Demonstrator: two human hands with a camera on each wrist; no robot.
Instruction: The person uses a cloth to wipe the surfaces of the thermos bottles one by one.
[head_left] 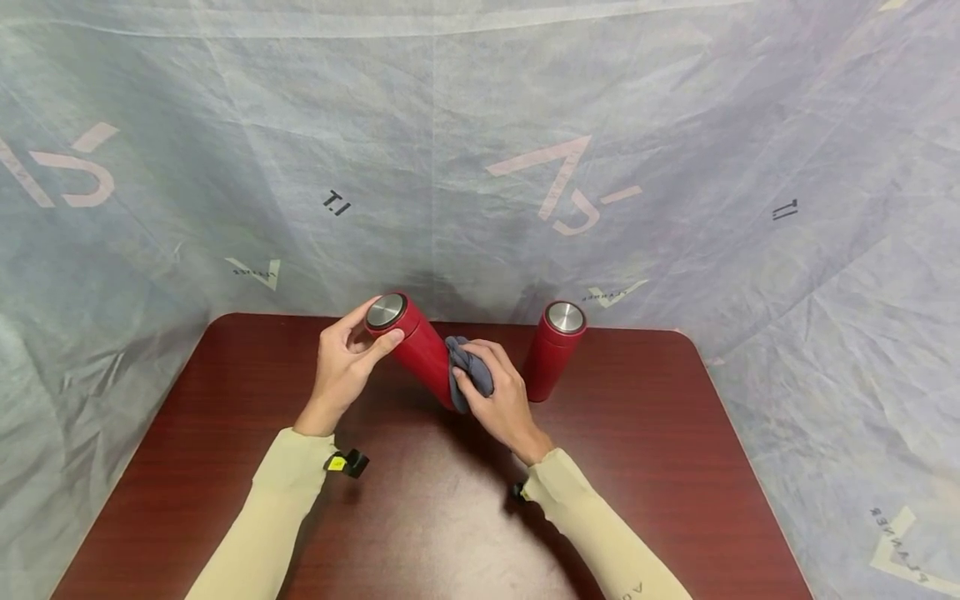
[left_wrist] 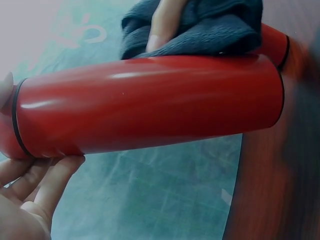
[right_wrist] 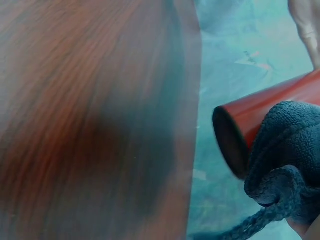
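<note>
My left hand (head_left: 339, 367) grips a red thermos flask (head_left: 426, 354) near its silver-topped lid, thumb on the near side and fingers around the far side. The flask is tilted, its lid up to the left and its base down to the right. In the right wrist view its dark underside (right_wrist: 230, 142) is exposed. My right hand (head_left: 506, 404) holds a bunched dark grey cloth (head_left: 474, 372) against the lower right side of the flask. The left wrist view shows the cloth (left_wrist: 215, 37) touching the red wall, one finger lying on it.
A second red thermos flask (head_left: 549, 358) stands upright on the brown wooden table (head_left: 420, 517), just right of my right hand. Grey printed sheeting (head_left: 420, 150) hangs behind the table and along both sides.
</note>
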